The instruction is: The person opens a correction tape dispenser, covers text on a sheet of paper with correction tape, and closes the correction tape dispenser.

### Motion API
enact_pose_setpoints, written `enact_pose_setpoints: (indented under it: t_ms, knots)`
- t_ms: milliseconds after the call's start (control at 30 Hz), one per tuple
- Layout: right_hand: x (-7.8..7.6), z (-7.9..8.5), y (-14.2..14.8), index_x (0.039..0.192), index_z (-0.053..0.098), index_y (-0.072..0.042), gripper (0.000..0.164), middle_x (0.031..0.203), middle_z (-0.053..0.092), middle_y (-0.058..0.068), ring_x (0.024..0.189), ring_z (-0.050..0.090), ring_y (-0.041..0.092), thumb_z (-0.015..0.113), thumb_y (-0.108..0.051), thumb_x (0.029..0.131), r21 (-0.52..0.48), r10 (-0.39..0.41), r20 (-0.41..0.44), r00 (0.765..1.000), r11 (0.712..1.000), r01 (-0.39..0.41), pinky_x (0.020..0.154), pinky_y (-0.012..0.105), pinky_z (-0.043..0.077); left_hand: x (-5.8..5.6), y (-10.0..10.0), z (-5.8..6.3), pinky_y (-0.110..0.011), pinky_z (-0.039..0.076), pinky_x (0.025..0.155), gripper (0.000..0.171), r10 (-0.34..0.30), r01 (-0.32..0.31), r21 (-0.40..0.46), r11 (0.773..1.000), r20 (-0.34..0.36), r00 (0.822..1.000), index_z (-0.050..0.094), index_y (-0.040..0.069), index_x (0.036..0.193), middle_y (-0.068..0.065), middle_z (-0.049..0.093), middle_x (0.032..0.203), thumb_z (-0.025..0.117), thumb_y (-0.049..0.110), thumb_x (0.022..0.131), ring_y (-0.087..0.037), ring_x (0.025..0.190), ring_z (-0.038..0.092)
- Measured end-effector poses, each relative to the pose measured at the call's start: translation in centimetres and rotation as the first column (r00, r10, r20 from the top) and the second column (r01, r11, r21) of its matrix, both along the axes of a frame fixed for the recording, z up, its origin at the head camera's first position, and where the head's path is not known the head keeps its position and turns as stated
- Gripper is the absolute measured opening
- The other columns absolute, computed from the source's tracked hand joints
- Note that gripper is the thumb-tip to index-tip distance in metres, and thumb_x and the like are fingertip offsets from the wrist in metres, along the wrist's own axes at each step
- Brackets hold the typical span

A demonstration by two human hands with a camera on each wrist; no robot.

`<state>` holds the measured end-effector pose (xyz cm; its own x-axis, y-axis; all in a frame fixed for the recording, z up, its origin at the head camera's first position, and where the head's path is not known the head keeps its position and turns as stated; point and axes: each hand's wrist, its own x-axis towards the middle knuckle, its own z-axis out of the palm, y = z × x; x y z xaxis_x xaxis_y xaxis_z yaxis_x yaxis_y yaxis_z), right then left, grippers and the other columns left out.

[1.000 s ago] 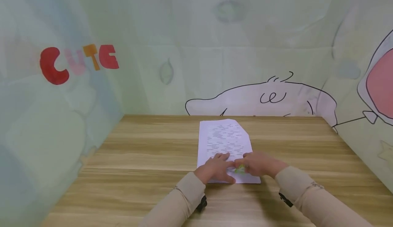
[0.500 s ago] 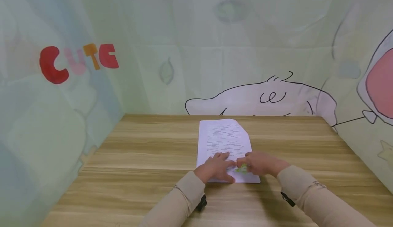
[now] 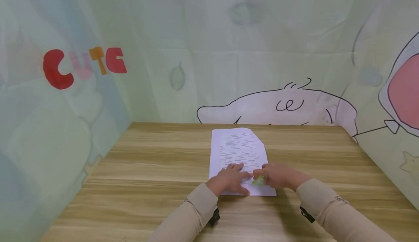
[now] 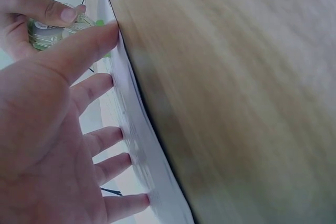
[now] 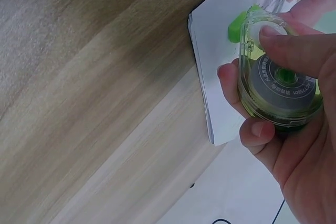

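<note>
A stack of printed paper (image 3: 240,147) lies on the wooden table, one far corner cut or folded slantwise. My left hand (image 3: 230,179) rests on its lower left part, fingertips spread and touching the sheet, as the left wrist view also shows. My right hand (image 3: 278,174) grips a clear green correction tape dispenser (image 5: 283,82), thumb on its side and fingers curled round it. In the right wrist view the dispenser's bright green part (image 5: 237,27) points at the paper. Whether its tip touches the sheet is hard to tell.
The wooden table (image 3: 157,154) extends round the paper on all sides. A printed cloth backdrop (image 3: 209,53) with cartoon drawings and coloured letters stands along its far and side edges. Dark straps (image 3: 214,217) show at both wrists.
My right hand has shifted slightly rightward along the paper with the correction tape dispenser, and more of its green part shows between the hands. My left hand stays in place on the paper.
</note>
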<state>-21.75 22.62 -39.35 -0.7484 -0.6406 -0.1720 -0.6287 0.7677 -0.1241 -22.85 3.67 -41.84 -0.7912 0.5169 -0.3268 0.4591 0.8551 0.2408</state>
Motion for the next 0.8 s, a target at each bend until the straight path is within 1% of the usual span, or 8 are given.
enact_pose_setpoints:
  t_ms: [333,567,800]
  knots:
    - [-0.13,-0.20,0.30,0.098,0.056,-0.029,0.029,0.085,0.059,0.001,0.069,0.049,0.013,0.059,-0.005,0.082,-0.011,-0.010,0.012,1.000,1.000,0.010,0.063,0.030,0.043,0.02,-0.16,0.11,-0.051,0.023,0.111,0.060,0.004,-0.004,0.010,1.000,0.003,1.000,0.043,0.044,0.134,0.002,0.023,0.154,0.065,0.052,0.079,-0.026,0.141,0.021]
    - [-0.09,-0.53,0.68,0.097,0.055,-0.030,0.029,0.086,0.062,0.002,0.069,0.049,0.013,0.059,-0.005,0.082,-0.016,0.003,-0.007,1.000,1.000,-0.003,0.063,0.030,0.043,0.13,-0.16,0.04,-0.051,0.024,0.111,0.060,-0.002,0.002,0.005,1.000,0.000,1.000,0.042,0.044,0.134,0.001,0.023,0.153,0.065,0.051,0.079,-0.025,0.140,0.022]
    - [0.08,-0.38,0.85,0.096,0.055,-0.030,0.028,0.083,0.059,-0.001,0.069,0.048,0.012,0.059,-0.006,0.082,0.000,-0.010,-0.001,1.000,1.000,0.010,0.063,0.029,0.043,0.25,-0.19,0.11,-0.051,0.023,0.111,0.060,0.001,-0.001,0.002,1.000,-0.002,1.000,0.042,0.044,0.134,0.002,0.023,0.154,0.065,0.051,0.079,-0.025,0.141,0.021]
